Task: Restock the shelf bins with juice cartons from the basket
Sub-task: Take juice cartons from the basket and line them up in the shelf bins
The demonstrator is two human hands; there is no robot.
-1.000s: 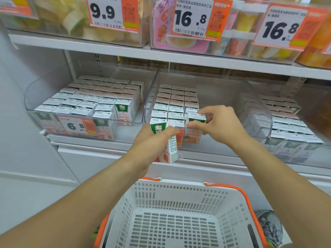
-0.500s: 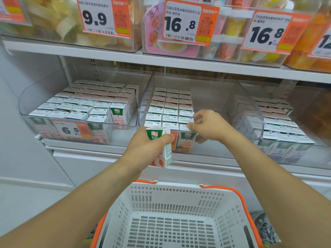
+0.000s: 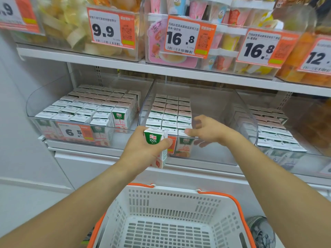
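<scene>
My left hand [image 3: 141,151] grips a small white and green juice carton [image 3: 154,138] upright, just in front of the clear middle bin [image 3: 231,113]. Rows of the same cartons fill the left half of that bin. My right hand [image 3: 210,130] reaches over the bin's front wall with its fingers loosely spread, and its thumb touches the top of the front right carton [image 3: 184,148]. Below, the white basket with orange rim [image 3: 179,195] shows only its bare slotted bottom.
A left bin [image 3: 53,99] is packed with cartons behind a 6.5 price tag [image 3: 75,132]. A right bin [image 3: 279,126] also holds cartons. The upper shelf [image 3: 125,66] carries tubs with price tags. The right half of the middle bin has free floor.
My right hand has loosened its pinch on the front carton, which now stands in the bin's front row. My left hand has kept its carton in front of the bin.
</scene>
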